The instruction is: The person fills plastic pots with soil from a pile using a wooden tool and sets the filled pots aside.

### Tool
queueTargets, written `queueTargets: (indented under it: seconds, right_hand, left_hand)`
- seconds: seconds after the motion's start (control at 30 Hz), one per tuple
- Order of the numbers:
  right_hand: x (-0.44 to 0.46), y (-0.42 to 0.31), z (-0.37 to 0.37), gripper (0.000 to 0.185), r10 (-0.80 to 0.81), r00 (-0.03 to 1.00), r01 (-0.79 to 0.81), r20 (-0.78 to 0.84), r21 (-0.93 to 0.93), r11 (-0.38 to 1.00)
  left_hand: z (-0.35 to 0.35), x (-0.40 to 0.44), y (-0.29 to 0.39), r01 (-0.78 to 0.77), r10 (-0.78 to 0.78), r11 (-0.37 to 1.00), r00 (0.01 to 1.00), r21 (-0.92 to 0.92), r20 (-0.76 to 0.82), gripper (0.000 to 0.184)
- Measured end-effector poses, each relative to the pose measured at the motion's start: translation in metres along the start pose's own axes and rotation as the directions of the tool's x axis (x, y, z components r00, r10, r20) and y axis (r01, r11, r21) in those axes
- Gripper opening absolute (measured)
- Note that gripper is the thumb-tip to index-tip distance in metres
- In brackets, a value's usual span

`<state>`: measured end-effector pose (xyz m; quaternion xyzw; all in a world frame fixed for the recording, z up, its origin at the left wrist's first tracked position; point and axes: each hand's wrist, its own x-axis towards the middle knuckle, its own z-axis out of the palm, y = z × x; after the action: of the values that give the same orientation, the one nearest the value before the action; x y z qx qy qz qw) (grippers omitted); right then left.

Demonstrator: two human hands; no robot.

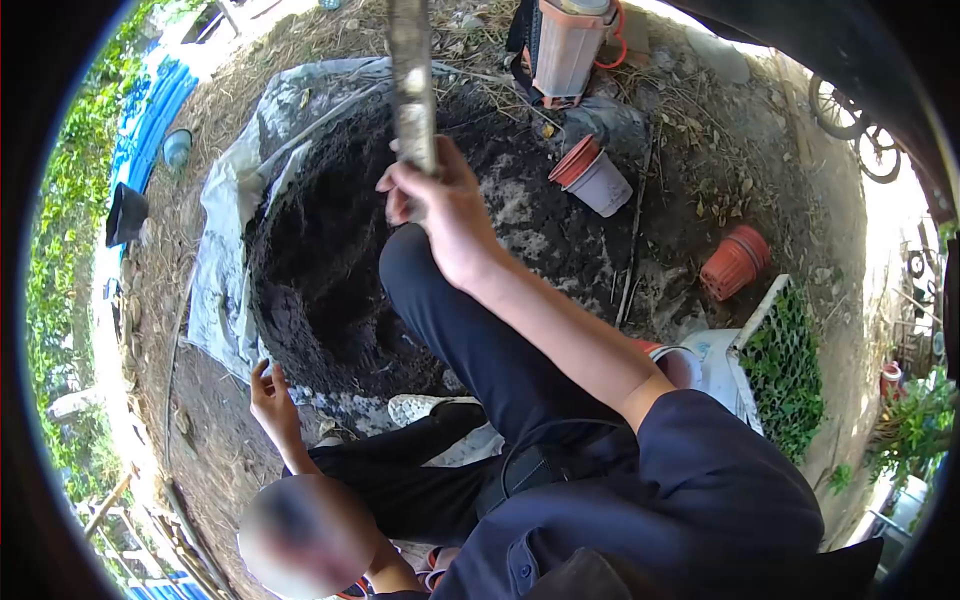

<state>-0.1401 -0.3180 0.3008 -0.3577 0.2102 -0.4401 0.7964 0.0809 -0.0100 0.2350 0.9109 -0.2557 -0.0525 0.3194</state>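
My right hand (pixel 432 192) is closed around the near end of a long, weathered grey-brown stick (pixel 412 80). The stick runs upward out of view, so its far end is hidden. Below that hand is my bent knee in dark trousers (pixel 470 320). A broad heap of dark soil (pixel 320 260) spreads in front of me, partly on a pale plastic sheet (pixel 225 235). Off to the left, my left hand (pixel 272 400) is empty with loosely bent, parted fingers, near the lower edge of the sheet. A blurred patch covers part of that arm.
Nested plant pots (pixel 603 185), orange and pale, lie tipped at the soil's right side. Farther right are red-orange pots (pixel 735 262), a white container (pixel 710 360) and a leafy green panel (pixel 785 370). An orange tub (pixel 570 55) stands behind the heap.
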Motion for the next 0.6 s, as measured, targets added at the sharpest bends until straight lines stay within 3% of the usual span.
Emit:
queueTargets:
  seconds: [0.1, 0.17, 0.2, 0.23, 0.27, 0.33, 0.37, 0.47, 0.53, 0.6]
  right_hand:
    - [0.043, -0.006, -0.093, 0.019, -0.047, 0.944, -0.013, -0.325, -0.181, 0.983]
    - [0.080, 0.014, -0.189, 0.021, -0.126, 0.838, -0.131, -0.531, -0.420, 0.898]
    - [0.110, 0.043, -0.262, 0.029, -0.349, 0.752, -0.244, -0.559, -0.728, 0.640]
    - [0.117, 0.043, -0.303, 0.036, -0.409, 0.707, -0.418, -0.577, -0.807, 0.417]
    - [0.107, 0.039, -0.320, 0.034, -0.557, 0.659, -0.447, -0.506, -0.859, 0.250]
    - [0.100, 0.044, -0.376, 0.031, -0.550, 0.719, -0.429, -0.424, -0.894, 0.128]
    - [0.089, 0.035, -0.377, 0.036, -0.473, 0.747, -0.499, -0.467, -0.864, 0.066]
    - [0.083, 0.049, -0.410, 0.032, -0.546, 0.660, -0.585, -0.517, -0.809, 0.059]
    - [0.085, 0.059, -0.423, 0.032, -0.555, 0.496, -0.728, -0.668, -0.668, 0.155]
    - [0.085, 0.056, -0.428, 0.038, -0.440, 0.471, -0.762, -0.764, -0.604, 0.233]
  left_hand:
    - [-0.004, -0.007, -0.004, -0.005, 0.005, 1.000, 1.000, -0.006, -0.001, 0.033]
    - [-0.011, -0.015, 0.002, 0.007, -0.007, 1.000, 1.000, 0.010, -0.026, 0.033]
    - [-0.017, -0.022, 0.006, 0.020, -0.020, 1.000, 0.999, 0.016, -0.039, 0.033]
    - [-0.023, -0.030, 0.011, 0.022, -0.021, 1.000, 0.999, 0.007, -0.044, 0.033]
    - [-0.028, -0.037, 0.015, 0.022, -0.023, 1.000, 0.998, -0.004, -0.054, 0.033]
    - [-0.037, -0.050, 0.016, 0.005, -0.005, 1.000, 0.996, -0.005, -0.091, 0.030]
    - [-0.043, -0.055, 0.014, 0.026, -0.025, 1.000, 0.996, 0.007, -0.088, 0.029]
    - [-0.058, -0.069, 0.014, 0.088, -0.081, 0.994, 0.990, 0.058, -0.117, 0.028]
    - [-0.062, -0.078, 0.014, 0.124, -0.110, 0.988, 0.984, 0.097, -0.138, 0.027]
    - [-0.066, -0.084, 0.011, 0.100, -0.084, 0.985, 0.990, 0.140, -0.115, 0.026]
